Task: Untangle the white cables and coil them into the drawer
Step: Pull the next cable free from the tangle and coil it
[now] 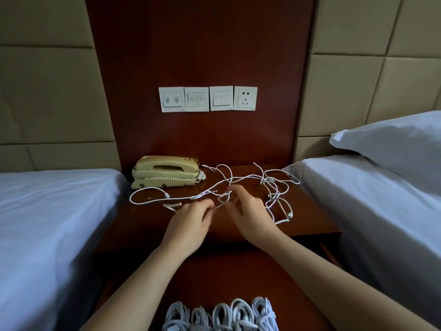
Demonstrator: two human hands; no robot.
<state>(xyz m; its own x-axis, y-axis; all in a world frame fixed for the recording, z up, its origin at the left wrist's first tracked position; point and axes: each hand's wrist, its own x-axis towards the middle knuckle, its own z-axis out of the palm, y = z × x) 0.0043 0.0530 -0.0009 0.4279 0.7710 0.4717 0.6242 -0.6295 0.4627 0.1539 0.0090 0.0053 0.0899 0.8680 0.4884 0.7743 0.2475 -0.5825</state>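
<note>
We find the tangled white cables [238, 185] spread across the dark wooden table [310, 225] between two beds, to the right of a beige telephone [164, 173]. Our left hand [191, 223] curls its fingertips round one loop of the tangle. Our right hand [250, 211] has its fingers spread at the same loop, but they are blurred and we cannot tell whether they grip it. Coiled cable bundles [222, 316] lie in a row at the lower edge.
</note>
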